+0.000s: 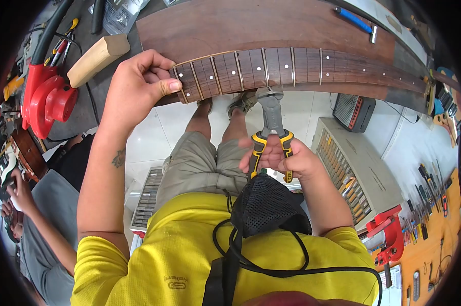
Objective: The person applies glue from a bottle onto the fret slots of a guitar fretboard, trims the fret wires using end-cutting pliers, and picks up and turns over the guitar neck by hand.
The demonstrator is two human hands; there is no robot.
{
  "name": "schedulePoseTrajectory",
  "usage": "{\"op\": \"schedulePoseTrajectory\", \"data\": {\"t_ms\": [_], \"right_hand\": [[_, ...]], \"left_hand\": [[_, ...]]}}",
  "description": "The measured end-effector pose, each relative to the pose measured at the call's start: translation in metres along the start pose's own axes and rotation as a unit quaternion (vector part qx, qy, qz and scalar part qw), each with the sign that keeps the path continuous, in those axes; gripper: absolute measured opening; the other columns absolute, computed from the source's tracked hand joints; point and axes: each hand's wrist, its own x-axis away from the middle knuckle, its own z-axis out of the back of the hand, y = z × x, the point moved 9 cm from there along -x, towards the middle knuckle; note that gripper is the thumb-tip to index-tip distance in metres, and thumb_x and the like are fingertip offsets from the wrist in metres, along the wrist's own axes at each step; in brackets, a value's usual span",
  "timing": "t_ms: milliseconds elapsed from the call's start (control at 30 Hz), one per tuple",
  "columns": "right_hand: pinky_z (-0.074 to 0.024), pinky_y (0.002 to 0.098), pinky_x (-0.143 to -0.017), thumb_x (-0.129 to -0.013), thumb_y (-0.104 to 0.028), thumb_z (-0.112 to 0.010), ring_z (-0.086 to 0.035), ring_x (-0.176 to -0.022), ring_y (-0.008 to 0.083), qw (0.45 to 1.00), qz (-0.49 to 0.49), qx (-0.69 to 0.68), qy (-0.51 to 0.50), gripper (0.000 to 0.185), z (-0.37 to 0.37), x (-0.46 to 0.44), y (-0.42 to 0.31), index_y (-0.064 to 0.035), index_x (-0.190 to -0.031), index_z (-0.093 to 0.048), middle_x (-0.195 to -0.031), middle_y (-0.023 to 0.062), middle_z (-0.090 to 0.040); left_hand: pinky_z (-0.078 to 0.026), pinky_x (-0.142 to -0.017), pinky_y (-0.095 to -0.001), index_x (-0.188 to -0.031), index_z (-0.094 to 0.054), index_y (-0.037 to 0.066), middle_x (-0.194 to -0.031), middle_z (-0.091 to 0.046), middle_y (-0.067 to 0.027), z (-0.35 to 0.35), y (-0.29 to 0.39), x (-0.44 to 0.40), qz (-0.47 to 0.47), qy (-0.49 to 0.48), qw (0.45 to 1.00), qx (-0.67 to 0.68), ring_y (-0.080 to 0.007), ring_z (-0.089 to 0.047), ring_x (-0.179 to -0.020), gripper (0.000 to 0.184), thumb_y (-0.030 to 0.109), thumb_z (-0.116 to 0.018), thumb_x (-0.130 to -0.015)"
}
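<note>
A long dark fretboard [248, 71] with white dot inlays lies along the bench edge. Several metal frets [293, 66] sit across its left part, while thin slots run across the right part. My left hand [143, 84] pinches the fretboard's left end, thumb on top and fingers curled at the far edge. In my right hand [296, 159] are end-cutting pliers [272, 115] with yellow and black handles. Their jaws are at the fretboard's near edge, by the end of a fret. The handles stand somewhat apart, and whether the jaws grip the fret cannot be made out.
A blue-handled hammer [353, 19] lies on the brown board [189, 30] at the back. To the left are a wooden block [99, 58] and a red blower [49, 99]. A co-worker in a grey shirt [49, 224] works at far left. Tools line an orange panel [429, 245] at right.
</note>
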Motion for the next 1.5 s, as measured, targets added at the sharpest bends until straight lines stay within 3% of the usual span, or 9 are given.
{"op": "schedulePoseTrajectory", "data": {"t_ms": [167,433,667,767,1033,1167,1367,1433,1500], "right_hand": [[-0.0504,0.0538,-0.112,-0.081,-0.016,-0.070,-0.068,-0.126,0.0410,0.996,0.027,-0.059,-0.060,0.070,-0.005,-0.003,0.005,0.0025,-0.146,-0.054,-0.133,0.0206,-0.067],[-0.0582,0.0530,-0.100,-0.087,-0.047,-0.083,-0.073,-0.110,0.0365,0.995,0.040,-0.060,-0.062,0.073,0.000,-0.009,0.009,0.0033,-0.135,-0.060,-0.126,0.0170,-0.066],[-0.0604,0.0487,-0.095,-0.092,-0.050,-0.079,-0.072,-0.104,0.0302,0.998,0.019,-0.039,-0.041,0.067,0.008,-0.007,0.014,0.0022,-0.131,-0.061,-0.121,0.0134,-0.064],[-0.0613,0.0573,-0.090,-0.093,-0.049,-0.078,-0.070,-0.106,0.0322,0.999,0.018,-0.030,-0.028,0.063,0.012,-0.007,0.017,-0.0022,-0.132,-0.060,-0.116,0.0173,-0.063],[-0.0635,0.0516,-0.084,-0.093,-0.043,-0.072,-0.072,-0.096,0.0283,1.000,0.000,-0.029,0.010,0.054,0.014,-0.008,0.020,0.0015,-0.121,-0.062,-0.105,0.0155,-0.064],[-0.0638,0.0499,-0.082,-0.090,-0.044,-0.074,-0.072,-0.093,0.0273,0.999,-0.026,0.003,0.023,0.054,0.016,-0.007,0.021,0.0023,-0.115,-0.063,-0.104,0.0151,-0.065],[-0.0583,0.0490,-0.098,-0.083,-0.036,-0.080,-0.069,-0.105,0.0314,0.989,0.033,-0.086,-0.112,0.070,0.002,-0.008,0.013,0.0041,-0.137,-0.059,-0.111,0.0194,-0.065],[-0.0541,0.0487,-0.103,-0.082,-0.032,-0.080,-0.068,-0.115,0.0354,0.985,0.041,-0.110,-0.126,0.090,0.001,-0.003,0.012,0.0038,-0.157,-0.045,-0.120,0.0251,-0.065],[-0.0540,0.0486,-0.102,-0.082,-0.032,-0.079,-0.068,-0.116,0.0367,0.990,0.010,-0.086,-0.110,0.095,0.001,-0.002,0.014,0.0034,-0.161,-0.039,-0.123,0.0277,-0.065]], "left_hand": [[-0.051,-0.073,-0.0228,-0.106,-0.070,-0.004,-0.088,-0.068,0.0013,-0.002,0.008,0.005,0.037,0.012,0.999,0.013,-0.0031,-0.056,-0.076,0.027,-0.005,-0.085,-0.083],[-0.051,-0.071,-0.0213,-0.107,-0.070,-0.002,-0.088,-0.068,0.0021,-0.001,0.002,0.004,0.029,-0.001,0.999,0.030,-0.0024,-0.061,-0.076,0.031,0.001,-0.088,-0.083],[-0.050,-0.071,-0.0197,-0.107,-0.070,-0.002,-0.093,-0.070,0.0016,0.001,-0.004,-0.001,0.025,-0.009,1.000,0.000,-0.0008,-0.061,-0.077,0.029,-0.001,-0.087,-0.083],[-0.050,-0.072,-0.0195,-0.107,-0.070,-0.002,-0.093,-0.071,0.0013,0.001,-0.003,0.000,0.028,-0.010,0.999,-0.014,-0.0005,-0.061,-0.077,0.029,-0.003,-0.086,-0.084],[-0.049,-0.070,-0.0194,-0.106,-0.070,-0.002,-0.094,-0.071,0.0014,0.001,-0.003,0.000,0.025,-0.009,1.000,-0.013,-0.0002,-0.057,-0.074,0.028,-0.004,-0.085,-0.083],[-0.049,-0.065,-0.0215,-0.104,-0.072,-0.002,-0.083,-0.070,0.0021,0.001,0.001,0.001,0.016,0.009,1.000,-0.018,-0.0013,-0.056,-0.070,0.027,-0.001,-0.088,-0.082],[-0.049,-0.066,-0.0213,-0.104,-0.072,-0.003,-0.084,-0.071,0.0014,0.001,-0.001,0.002,0.015,0.005,1.000,-0.003,-0.0013,-0.057,-0.071,0.027,-0.002,-0.088,-0.082],[-0.049,-0.066,-0.0213,-0.104,-0.072,-0.003,-0.084,-0.071,0.0013,0.002,-0.001,0.001,0.018,0.005,1.000,-0.004,-0.0013,-0.057,-0.071,0.027,-0.002,-0.088,-0.082],[-0.049,-0.066,-0.0213,-0.103,-0.072,-0.003,-0.085,-0.071,0.0014,0.002,-0.001,0.001,0.012,0.013,1.000,0.001,-0.0013,-0.057,-0.071,0.027,-0.002,-0.088,-0.082]]}}
